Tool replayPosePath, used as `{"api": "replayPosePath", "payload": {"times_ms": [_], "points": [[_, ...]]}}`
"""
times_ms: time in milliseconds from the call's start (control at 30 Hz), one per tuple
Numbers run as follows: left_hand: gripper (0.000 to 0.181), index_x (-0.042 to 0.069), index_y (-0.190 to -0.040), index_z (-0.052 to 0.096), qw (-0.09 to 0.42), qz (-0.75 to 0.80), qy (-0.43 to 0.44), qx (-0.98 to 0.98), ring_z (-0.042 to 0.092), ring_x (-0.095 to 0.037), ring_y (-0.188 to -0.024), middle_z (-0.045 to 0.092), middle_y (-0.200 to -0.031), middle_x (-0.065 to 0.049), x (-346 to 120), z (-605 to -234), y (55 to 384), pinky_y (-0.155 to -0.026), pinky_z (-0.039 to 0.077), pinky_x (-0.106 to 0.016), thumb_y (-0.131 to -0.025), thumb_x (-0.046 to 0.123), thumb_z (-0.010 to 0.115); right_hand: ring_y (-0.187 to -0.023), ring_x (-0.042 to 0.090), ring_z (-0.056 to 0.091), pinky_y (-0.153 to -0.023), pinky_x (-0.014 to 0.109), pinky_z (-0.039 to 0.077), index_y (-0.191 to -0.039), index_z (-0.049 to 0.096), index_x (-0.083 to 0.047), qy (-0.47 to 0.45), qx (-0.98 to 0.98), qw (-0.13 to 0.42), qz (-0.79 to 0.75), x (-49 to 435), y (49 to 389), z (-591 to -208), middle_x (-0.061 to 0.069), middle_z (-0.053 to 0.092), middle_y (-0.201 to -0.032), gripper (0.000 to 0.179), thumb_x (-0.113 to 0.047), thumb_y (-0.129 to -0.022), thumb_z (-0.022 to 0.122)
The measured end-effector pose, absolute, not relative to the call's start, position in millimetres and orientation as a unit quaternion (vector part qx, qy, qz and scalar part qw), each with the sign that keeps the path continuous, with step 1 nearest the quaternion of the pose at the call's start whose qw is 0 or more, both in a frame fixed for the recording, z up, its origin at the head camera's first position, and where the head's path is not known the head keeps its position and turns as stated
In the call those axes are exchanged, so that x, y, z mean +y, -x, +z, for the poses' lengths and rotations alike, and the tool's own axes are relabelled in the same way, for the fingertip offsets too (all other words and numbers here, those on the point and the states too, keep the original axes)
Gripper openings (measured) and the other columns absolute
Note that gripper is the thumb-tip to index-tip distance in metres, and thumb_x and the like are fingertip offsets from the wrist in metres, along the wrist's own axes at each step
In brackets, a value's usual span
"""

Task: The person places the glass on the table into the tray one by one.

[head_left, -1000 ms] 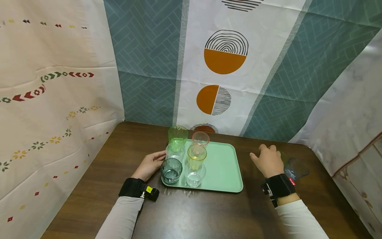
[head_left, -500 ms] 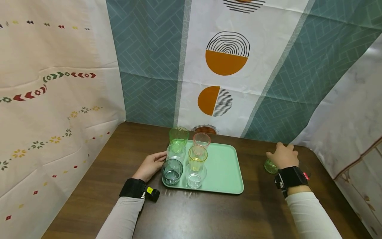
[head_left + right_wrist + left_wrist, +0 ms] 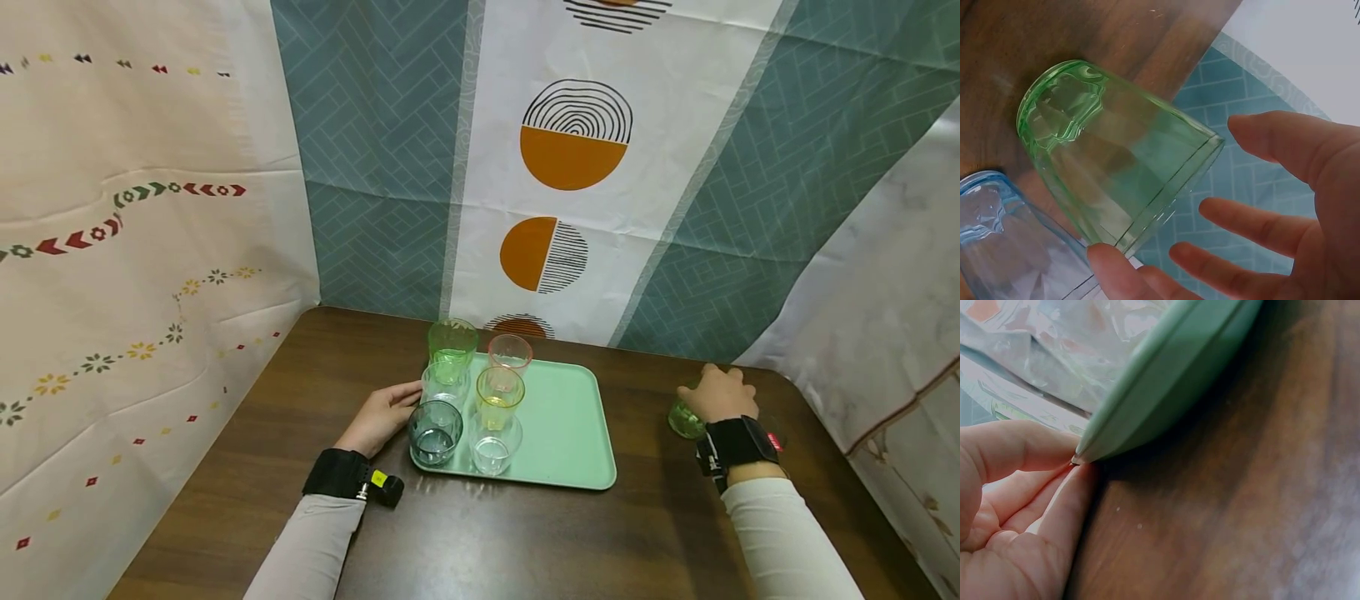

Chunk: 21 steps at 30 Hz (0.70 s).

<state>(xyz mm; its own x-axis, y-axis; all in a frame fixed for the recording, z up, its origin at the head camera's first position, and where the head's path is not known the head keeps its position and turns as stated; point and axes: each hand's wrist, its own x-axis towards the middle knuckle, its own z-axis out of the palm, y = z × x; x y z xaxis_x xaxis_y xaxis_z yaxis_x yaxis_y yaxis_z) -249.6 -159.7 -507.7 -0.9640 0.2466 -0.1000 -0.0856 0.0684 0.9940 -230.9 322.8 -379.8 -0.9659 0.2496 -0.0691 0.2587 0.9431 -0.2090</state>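
My left hand (image 3: 382, 417) pinches the left edge of a mint-green tray (image 3: 566, 425) between thumb and fingers; the left wrist view shows the fingertips on the tray rim (image 3: 1166, 394). Over at the right, my right hand (image 3: 722, 397) reaches over a green drinking glass (image 3: 686, 422) standing on the table. In the right wrist view, thumb and fingers spread around the mouth of that green glass (image 3: 1116, 144), with a small gap between thumb tip and rim. A bluish glass (image 3: 997, 212) stands close beside it, mostly hidden by the right hand and wrist in the head view.
On the tray's left half stand several glasses in two columns: green (image 3: 452, 337), clear (image 3: 444, 379) and dark grey (image 3: 435, 437), then red-rimmed (image 3: 511, 348), yellow (image 3: 500, 385) and clear (image 3: 495, 443). Fabric hangings (image 3: 375, 167) enclose the brown table (image 3: 480, 542) at the back and sides.
My right hand has moved rightward and come over the green glass, nearly still in the last half second. My left hand stays at the tray edge. The head view has shifted slightly.
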Motion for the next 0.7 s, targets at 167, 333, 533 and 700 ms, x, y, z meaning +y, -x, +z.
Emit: {"api": "replayPosePath", "payload": {"times_ms": [167, 333, 533, 700], "points": [[0.052, 0.000, -0.143, 0.040, 0.124, 0.684, -0.060, 0.716, 0.035, -0.029, -0.136, 0.042, -0.146, -0.023, -160.1, -507.1, 248.8, -0.106, 0.039, -0.042, -0.093, 0.000, 0.056, -0.103, 0.068, 0.034, -0.079, 0.073, 0.041, -0.130, 0.036, 0.017, -0.130, 0.985, 0.035, -0.111, 326.1, 232.5, -380.4, 0.051, 0.028, -0.124, 0.067, -0.034, -0.091, 0.055], [0.051, 0.000, -0.143, 0.039, 0.125, 0.683, -0.067, 0.717, 0.034, -0.030, -0.137, 0.040, -0.147, -0.023, -159.9, -506.2, 248.5, -0.109, 0.035, -0.047, -0.094, 0.000, 0.054, -0.101, 0.068, 0.035, -0.081, 0.073, 0.039, -0.130, 0.037, 0.019, -0.121, 0.986, 0.042, -0.111, 328.7, 232.1, -382.7, 0.052, 0.031, -0.122, 0.067, -0.034, -0.092, 0.053], [0.051, 0.000, -0.142, 0.040, 0.122, 0.681, -0.061, 0.720, 0.035, -0.030, -0.136, 0.040, -0.147, -0.023, -159.3, -505.6, 249.1, -0.108, 0.036, -0.047, -0.094, 0.000, 0.055, -0.101, 0.067, 0.035, -0.080, 0.073, 0.040, -0.129, 0.037, 0.019, -0.123, 0.985, 0.043, -0.114, 327.9, 233.4, -383.2, 0.051, 0.032, -0.120, 0.067, -0.034, -0.092, 0.054], [0.051, 0.000, -0.142, 0.041, 0.123, 0.681, -0.057, 0.720, 0.036, -0.029, -0.136, 0.042, -0.146, -0.023, -159.8, -508.0, 250.5, -0.108, 0.037, -0.045, -0.093, 0.000, 0.056, -0.102, 0.068, 0.034, -0.080, 0.073, 0.039, -0.129, 0.036, 0.019, -0.121, 0.984, 0.049, -0.119, 328.1, 234.7, -382.0, 0.051, 0.031, -0.121, 0.068, -0.035, -0.091, 0.055]]}}
